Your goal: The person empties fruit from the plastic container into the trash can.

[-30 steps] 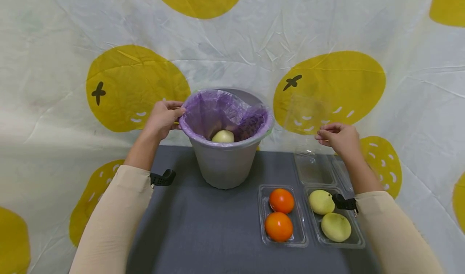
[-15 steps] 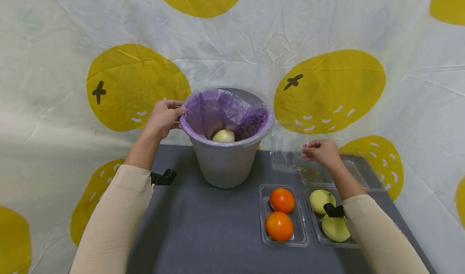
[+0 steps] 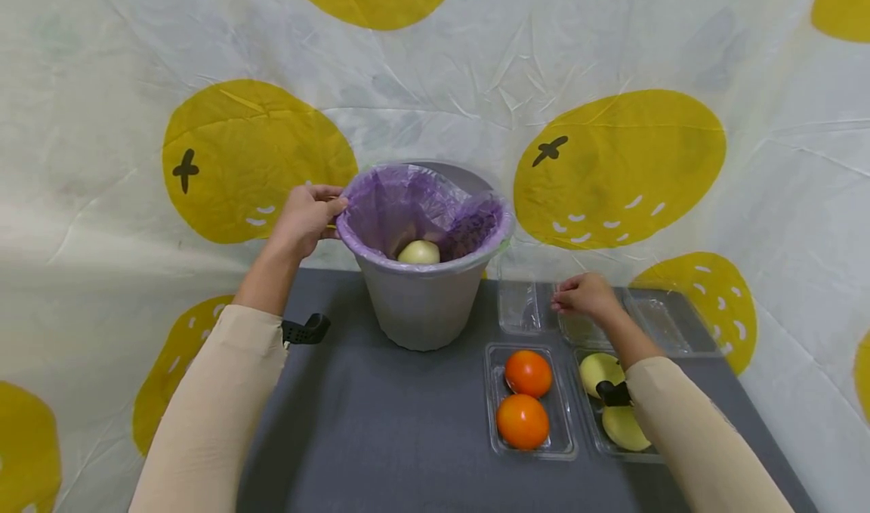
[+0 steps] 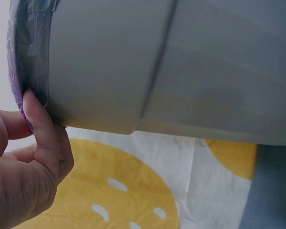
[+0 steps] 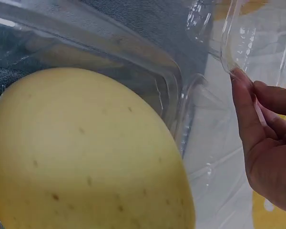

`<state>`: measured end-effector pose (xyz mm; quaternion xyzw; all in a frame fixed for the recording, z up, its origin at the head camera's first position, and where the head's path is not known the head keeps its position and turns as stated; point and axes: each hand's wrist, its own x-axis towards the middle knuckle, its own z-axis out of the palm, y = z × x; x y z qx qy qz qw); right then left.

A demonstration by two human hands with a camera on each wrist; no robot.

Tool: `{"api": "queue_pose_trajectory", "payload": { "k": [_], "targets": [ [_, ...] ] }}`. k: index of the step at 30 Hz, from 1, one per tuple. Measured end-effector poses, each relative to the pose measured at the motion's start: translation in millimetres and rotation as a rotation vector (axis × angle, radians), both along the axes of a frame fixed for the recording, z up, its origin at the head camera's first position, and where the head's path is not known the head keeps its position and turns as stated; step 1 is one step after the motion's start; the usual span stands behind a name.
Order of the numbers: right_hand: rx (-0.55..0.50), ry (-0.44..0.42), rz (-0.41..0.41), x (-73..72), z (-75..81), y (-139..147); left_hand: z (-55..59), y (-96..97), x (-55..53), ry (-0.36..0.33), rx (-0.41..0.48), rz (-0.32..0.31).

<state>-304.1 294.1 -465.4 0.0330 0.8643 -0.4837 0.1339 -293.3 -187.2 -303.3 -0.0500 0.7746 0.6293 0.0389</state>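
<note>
My left hand (image 3: 302,222) pinches the left rim of a grey bin (image 3: 424,309), thumb on the lip and fingers outside. A purple plastic bag (image 3: 394,196) lines it, folded over the rim, and a pale round fruit (image 3: 419,252) lies inside. My right hand (image 3: 587,298) pinches the edge of a clear plastic container (image 3: 519,307) low over the table, right of the bin; the right wrist view shows thumb and fingers (image 5: 245,112) on its edge. Nearer me, one clear tray (image 3: 495,430) holds two orange fruits (image 3: 522,421), and another holds two yellow-green pears (image 3: 625,428), partly behind my forearm.
More clear plastic (image 3: 659,324) lies at the back right of the dark grey table (image 3: 381,437), partly hidden by my right hand and arm. A cloth (image 3: 435,67) with big yellow fruit prints hangs close behind the bin.
My right hand has come down and left with the clear container, from in front of the cloth to the table behind the orange fruits. My left hand stays on the bin's rim.
</note>
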Motion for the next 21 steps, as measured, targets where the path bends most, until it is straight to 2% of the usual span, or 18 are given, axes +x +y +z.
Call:
{"api": "queue_pose_trajectory", "payload": {
  "k": [7,14,21],
  "targets": [
    [0.062,0.005,0.017,-5.0,-11.2,-8.7,-0.7,0.2,0.4,-0.003,-0.008,0.007],
    [0.081,-0.012,0.014,-13.9,-22.3,-10.7,-0.9,0.2,0.1,-0.006,-0.006,0.009],
    [0.120,-0.030,0.026,-18.0,-22.9,-10.5,0.8,1.5,0.1,-0.007,-0.012,0.013]
  ]
}}
